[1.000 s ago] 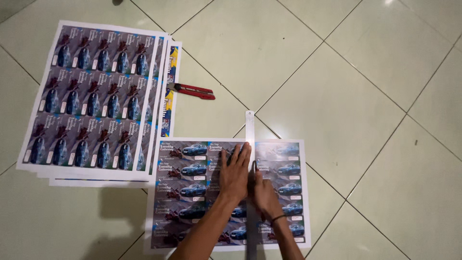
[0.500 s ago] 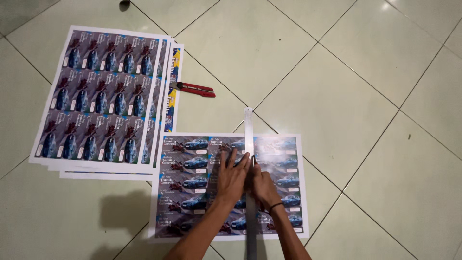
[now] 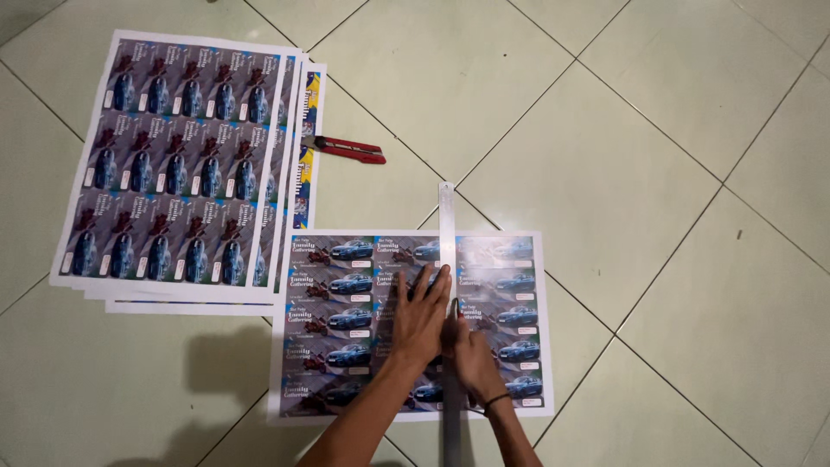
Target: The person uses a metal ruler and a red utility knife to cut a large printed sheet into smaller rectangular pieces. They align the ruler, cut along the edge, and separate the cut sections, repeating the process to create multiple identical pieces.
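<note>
A printed sheet [image 3: 346, 285] with rows of car picture cards lies on the tiled floor in front of me. A long metal ruler [image 3: 447, 220] runs lengthwise across it, sticking out past the far edge. My left hand [image 3: 419, 316] lies flat with fingers spread, pressing on the ruler and the sheet. My right hand [image 3: 475, 359], with a dark band on the wrist, is closed around a thin blade-like tool whose tip [image 3: 456, 306] sits against the ruler's right edge.
A stack of similar printed sheets [image 3: 173, 164] lies to the upper left, with a coloured sheet edge [image 3: 307, 147] showing beneath it. A red utility knife [image 3: 350, 150] rests on the pale green floor tiles [image 3: 622, 173] beside the stack.
The view has shifted a little. Both hands stay on the ruler and sheet, sitting slightly nearer to me along the ruler than before.
</note>
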